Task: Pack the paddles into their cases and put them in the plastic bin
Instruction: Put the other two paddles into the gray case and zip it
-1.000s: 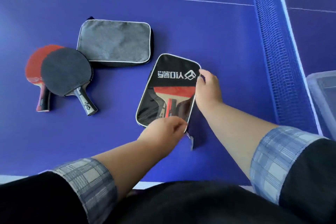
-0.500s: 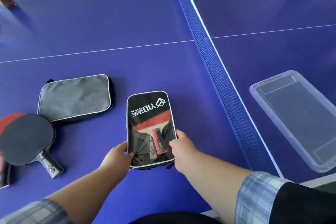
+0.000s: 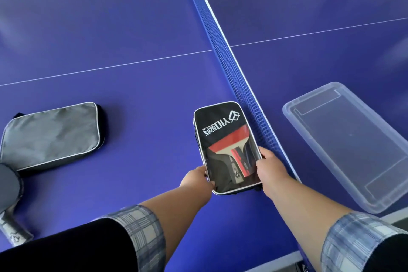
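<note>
Black case [image 3: 223,139] with a paddle [image 3: 229,150] inside sits just beside the net [image 3: 240,86], plastic bin [image 3: 293,106] beyond it; left hand [image 3: 196,180] and right hand [image 3: 270,166] pinch its near corners, forearms outstretched

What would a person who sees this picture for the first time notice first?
First, the black case at the centre, beside the net, with a red paddle showing through its clear window; the left hand and right hand grip its near corners. Next, the clear plastic bin across the net on the right. On the left lie a grey case and a loose dark paddle.
</note>
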Demonstrator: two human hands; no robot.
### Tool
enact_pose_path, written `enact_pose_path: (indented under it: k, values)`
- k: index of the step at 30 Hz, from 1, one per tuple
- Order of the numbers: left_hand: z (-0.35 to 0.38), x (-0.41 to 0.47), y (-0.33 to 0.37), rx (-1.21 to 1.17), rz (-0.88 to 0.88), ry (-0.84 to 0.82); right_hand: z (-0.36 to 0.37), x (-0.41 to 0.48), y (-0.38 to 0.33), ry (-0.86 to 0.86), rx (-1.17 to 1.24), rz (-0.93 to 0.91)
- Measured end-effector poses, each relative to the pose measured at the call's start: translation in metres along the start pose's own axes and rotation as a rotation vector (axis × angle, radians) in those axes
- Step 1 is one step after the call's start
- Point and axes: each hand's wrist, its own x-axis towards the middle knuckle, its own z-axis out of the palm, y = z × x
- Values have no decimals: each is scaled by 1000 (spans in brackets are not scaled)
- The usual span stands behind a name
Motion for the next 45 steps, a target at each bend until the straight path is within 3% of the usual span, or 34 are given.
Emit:
enact_pose_path:
  k: [3,5,8,12,15,22,28,31,37,41,45]
  values:
    - [2,-3,-1,7,-14,-42,1,-1,5,32,-93,-30]
    - [-5,-11,-5,38,-23,-52,8,-7,4,143,-256,-114]
    - [-28,-27,-22,-24,-10,65,28,-26,-2,279,-504,-412]
    - [-72,-50,-60,-130,-101,209,78,-55,-18,147,-680,-722]
    - [-112,-72,-104,-198,-209,324,126,-79,-35,-51,-705,-804]
    - [-182,-112,-214,-331,-308,638,223,-129,-37,-359,-778,-788]
    - [-245,-108,-263,-325,-213,745,287,-151,-51,-365,-772,-670]
    - [-287,-91,-277,-204,-138,778,324,-159,-67,-354,-726,-615]
    - [-377,-48,-282,115,19,684,388,-171,-99,-316,-495,-452]
    - [-421,-11,-273,338,-184,568,418,-169,-110,-230,-419,-404]
    - [-443,17,-279,373,-401,383,437,-166,-112,-106,-346,-362]
